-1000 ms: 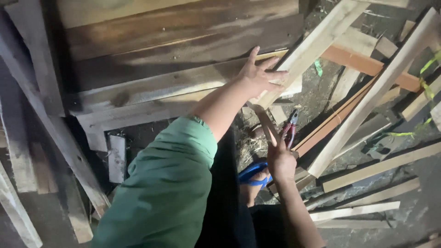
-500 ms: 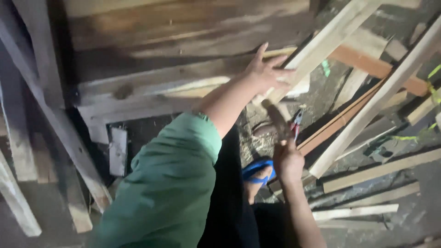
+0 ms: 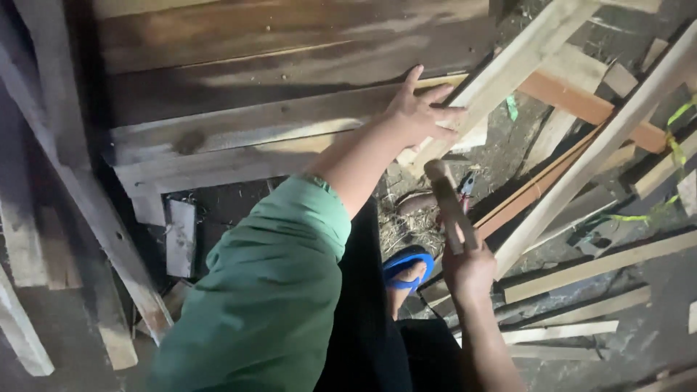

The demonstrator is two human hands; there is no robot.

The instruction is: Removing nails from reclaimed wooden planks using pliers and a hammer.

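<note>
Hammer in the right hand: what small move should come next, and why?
Probably swing the hammer down toward the light slat. The right hand holds it raised by the handle, while the left hand presses flat on the slat's lower end, steadying it against the dark planks.

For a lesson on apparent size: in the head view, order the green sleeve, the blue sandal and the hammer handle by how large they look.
1. green sleeve, though nearest the camera
2. hammer handle
3. blue sandal, partly hidden, so close to the handle
</note>
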